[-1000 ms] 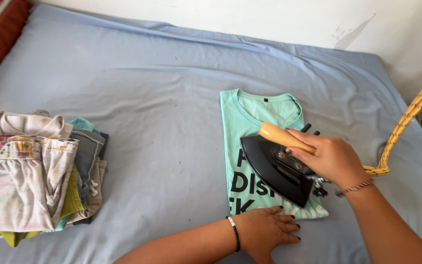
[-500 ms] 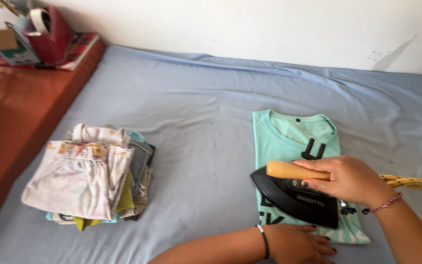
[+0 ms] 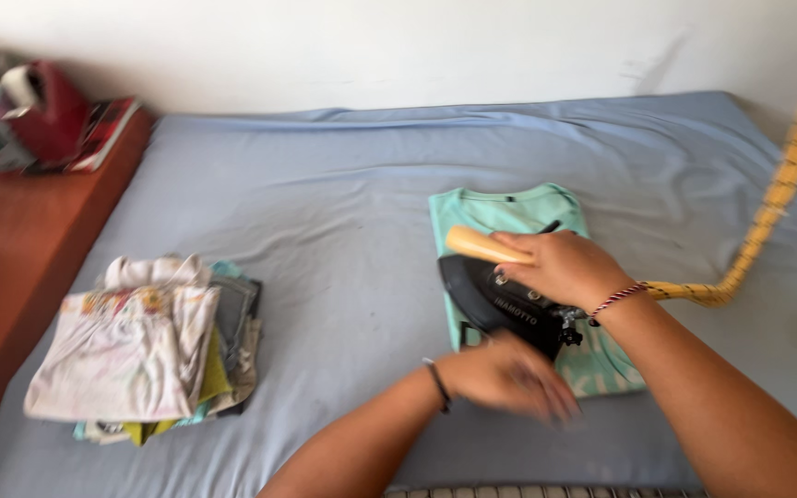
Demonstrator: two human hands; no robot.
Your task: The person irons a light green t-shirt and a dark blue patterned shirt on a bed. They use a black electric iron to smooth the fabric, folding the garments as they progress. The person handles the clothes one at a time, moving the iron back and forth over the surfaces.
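Black flat iron (image 3: 500,304), likely heavy and rigid, sits on the folded mint-green cotton T-shirt (image 3: 509,207), right hand (image 3: 560,267) wrapped tight on its tan wooden handle (image 3: 477,246), the safe hold; left hand (image 3: 509,378), blurred, grip unreadable, at the shirt's near edge.

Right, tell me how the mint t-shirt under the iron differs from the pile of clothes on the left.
The mint t-shirt is a single garment lying flat; the pile of clothes is several folded pieces stacked up. The t-shirt has a black iron on it, gripped by the right hand; the pile is untouched. Both lie on the blue sheet.
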